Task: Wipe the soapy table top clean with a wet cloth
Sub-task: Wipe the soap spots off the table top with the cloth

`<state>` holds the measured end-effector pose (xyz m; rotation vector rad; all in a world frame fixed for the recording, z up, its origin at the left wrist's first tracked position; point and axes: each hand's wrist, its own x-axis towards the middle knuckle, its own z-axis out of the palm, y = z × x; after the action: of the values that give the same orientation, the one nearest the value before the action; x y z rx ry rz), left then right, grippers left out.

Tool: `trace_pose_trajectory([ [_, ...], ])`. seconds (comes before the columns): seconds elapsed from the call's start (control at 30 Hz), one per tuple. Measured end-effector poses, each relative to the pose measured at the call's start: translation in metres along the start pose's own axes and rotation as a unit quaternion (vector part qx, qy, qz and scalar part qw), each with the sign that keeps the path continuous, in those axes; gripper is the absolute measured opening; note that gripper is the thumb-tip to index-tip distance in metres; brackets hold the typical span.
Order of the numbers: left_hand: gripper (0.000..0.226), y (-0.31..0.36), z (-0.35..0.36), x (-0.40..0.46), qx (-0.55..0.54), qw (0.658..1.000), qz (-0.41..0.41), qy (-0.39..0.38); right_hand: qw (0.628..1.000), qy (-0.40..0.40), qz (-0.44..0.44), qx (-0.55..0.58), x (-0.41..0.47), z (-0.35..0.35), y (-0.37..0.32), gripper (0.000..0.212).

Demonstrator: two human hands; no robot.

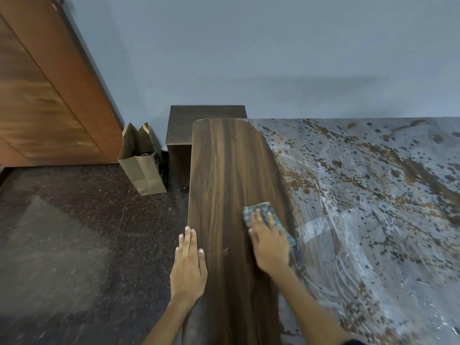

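Landmark: table top (pixel 224 185), dark wood grain, long axis running from the person twd the far wall.
Cloth: wet cloth (pixel 267 219), grey-green, lying flat on the table top at the boundary btwn the bare wood strip and the soap film.
R hand: right hand (pixel 270 242) pressed palm-down on the cloth, fingers spread flat over it, pressing and not pinching; the cloth's far edge and right-hand edge show past the fingertips.
L hand: left hand (pixel 189 262) flat on the table top's left edge, fingers straight and close together, holding nothing; judged a brace only.
Soap: soap film (pixel 373 207) covers the table top to the right of the cloth, whitish-grey w/ swirl marks and dark and rust-coloured specks. Reaches the far edge and runs out of view at right.
Cleared area: a strip along the table top's left side, from the near end to the far corner, shows clean grain.
Key relation: uncleaned film lies directly right of the R hand's fingers; film edge runs parallel to the table top's long axis. R hand is the nearer hand; L hand is well apart from the film.
Progress (judged): approx. a minor part done; most of the visible surface is soapy.
Next move (judged): a pass rightward into the film, or along its edge.
Risk (judged): loaded cloth may smear residue back onto the cleared strip.
Off-table: paper bag (pixel 143 158) and dark cabinet (pixel 206 128) on the floor beyond the table top's far-left corner.
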<state>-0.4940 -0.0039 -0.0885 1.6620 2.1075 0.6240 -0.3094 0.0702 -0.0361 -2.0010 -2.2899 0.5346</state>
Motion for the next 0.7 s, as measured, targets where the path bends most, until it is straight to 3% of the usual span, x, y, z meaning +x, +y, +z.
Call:
trace_pose_trajectory([
  [0.1,0.055,0.001,-0.001,-0.008,-0.016,1.000,-0.003,-0.001,0.987,-0.031,-0.154,-0.030,-0.043,0.020,-0.025,0.050],
  [0.2,0.055,-0.001,-0.001,-0.017,-0.031,1.000,-0.004,-0.003,0.969,-0.102,-0.218,-0.062,-0.089,0.026,0.000,0.044],
  [0.3,0.058,-0.002,0.000,-0.022,-0.033,0.999,-0.004,-0.001,0.974,-0.063,-0.195,-0.096,-0.099,0.019,0.050,0.042],
  [0.4,0.049,-0.002,0.000,-0.022,-0.029,1.000,-0.008,0.000,0.992,0.004,-0.080,-0.100,-0.070,-0.006,0.071,0.050],
  [0.5,0.049,0.000,-0.002,-0.022,-0.027,1.000,-0.007,0.002,0.999,-0.023,0.028,-0.032,-0.027,-0.015,0.048,0.049],
  [0.6,0.050,0.001,-0.002,-0.023,-0.034,0.999,-0.013,-0.002,1.000,-0.018,-0.022,-0.003,-0.020,0.001,0.002,0.048],
  [0.7,0.051,0.000,-0.001,-0.029,-0.035,0.999,-0.018,-0.003,0.985,-0.030,-0.171,-0.016,-0.070,0.022,-0.020,0.045],
])
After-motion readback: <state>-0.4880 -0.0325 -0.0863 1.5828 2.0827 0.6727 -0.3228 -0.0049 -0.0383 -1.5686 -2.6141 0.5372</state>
